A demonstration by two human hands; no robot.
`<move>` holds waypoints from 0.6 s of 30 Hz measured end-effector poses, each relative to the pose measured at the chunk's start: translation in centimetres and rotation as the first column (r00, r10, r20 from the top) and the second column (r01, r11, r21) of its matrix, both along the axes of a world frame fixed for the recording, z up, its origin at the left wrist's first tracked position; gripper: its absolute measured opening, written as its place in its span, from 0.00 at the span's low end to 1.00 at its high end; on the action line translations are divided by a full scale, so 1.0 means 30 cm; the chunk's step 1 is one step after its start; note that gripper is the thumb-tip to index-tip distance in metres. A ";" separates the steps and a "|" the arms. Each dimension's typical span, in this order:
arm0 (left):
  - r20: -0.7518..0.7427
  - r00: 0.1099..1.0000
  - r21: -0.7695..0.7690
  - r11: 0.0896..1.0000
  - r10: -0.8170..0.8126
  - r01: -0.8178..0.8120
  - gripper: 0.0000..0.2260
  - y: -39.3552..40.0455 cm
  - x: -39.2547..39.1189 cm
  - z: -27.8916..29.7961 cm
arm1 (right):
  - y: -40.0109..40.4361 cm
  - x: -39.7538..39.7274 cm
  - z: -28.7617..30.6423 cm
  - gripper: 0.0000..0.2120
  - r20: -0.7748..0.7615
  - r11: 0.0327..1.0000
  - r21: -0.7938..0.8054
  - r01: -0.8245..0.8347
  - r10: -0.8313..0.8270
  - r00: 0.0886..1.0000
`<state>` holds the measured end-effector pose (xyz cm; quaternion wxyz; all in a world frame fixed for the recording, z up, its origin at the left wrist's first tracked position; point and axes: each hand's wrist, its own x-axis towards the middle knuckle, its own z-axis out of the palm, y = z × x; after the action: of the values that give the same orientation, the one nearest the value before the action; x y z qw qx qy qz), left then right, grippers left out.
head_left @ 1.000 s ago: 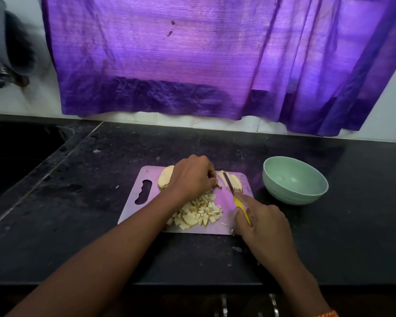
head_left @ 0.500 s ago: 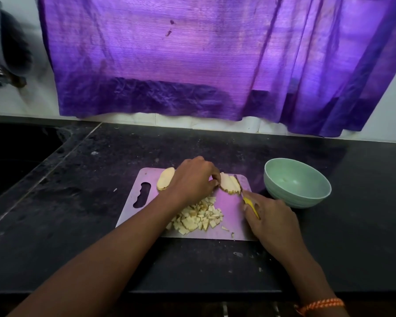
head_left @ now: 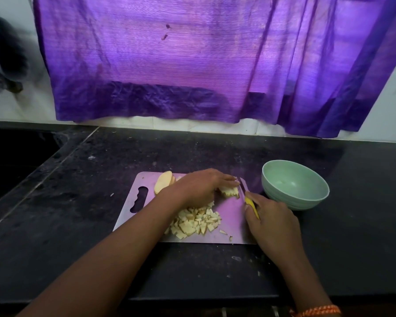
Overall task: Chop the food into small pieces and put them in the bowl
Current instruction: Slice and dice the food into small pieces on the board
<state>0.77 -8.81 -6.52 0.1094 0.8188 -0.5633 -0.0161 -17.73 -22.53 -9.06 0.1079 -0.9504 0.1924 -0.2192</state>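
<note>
Left hand (head_left: pixel 199 187) presses flat-fingered on slices (head_left: pixel 229 191); right hand (head_left: pixel 272 221) grips yellow-handled knife (head_left: pixel 249 200) (blade beside slices). Bowl (head_left: pixel 295 197) unmarked.

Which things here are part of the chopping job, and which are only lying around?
Part of the job:
knife in right hand
slices under left hand
uncut slices
chopped pieces
cutting board
green bowl, no pieces in it

Only lying around:
purple curtain
dark object at far left, blurred
</note>
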 end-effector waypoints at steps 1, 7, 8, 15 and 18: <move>0.009 1.000 -0.001 1.000 0.003 -0.002 0.38 0.000 0.002 0.001 | 0.001 0.000 0.000 0.16 0.001 1.000 -0.002 -0.004 0.004 1.000; 0.146 0.989 -0.055 0.998 -0.018 0.026 0.28 -0.013 0.008 -0.005 | 0.000 -0.002 -0.004 0.18 0.001 1.000 0.005 -0.008 0.008 1.000; 0.164 0.986 -0.061 0.998 -0.020 0.031 0.26 -0.014 0.008 -0.008 | 0.000 -0.002 -0.006 0.18 0.002 1.000 0.008 -0.008 0.008 1.000; 0.156 0.981 -0.191 0.978 0.117 -0.086 0.19 -0.012 -0.026 -0.007 | -0.011 0.001 -0.011 0.19 0.020 1.000 0.026 -0.003 0.003 1.000; 0.163 0.974 -0.190 0.973 0.159 -0.127 0.21 -0.004 -0.043 -0.003 | -0.011 0.003 -0.012 0.19 0.017 1.000 0.028 -0.011 0.011 1.000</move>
<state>-0.53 -8.94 -6.61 0.1328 0.8423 -0.5095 0.1153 -17.65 -22.86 -9.41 0.1239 -0.9480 0.1891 -0.2239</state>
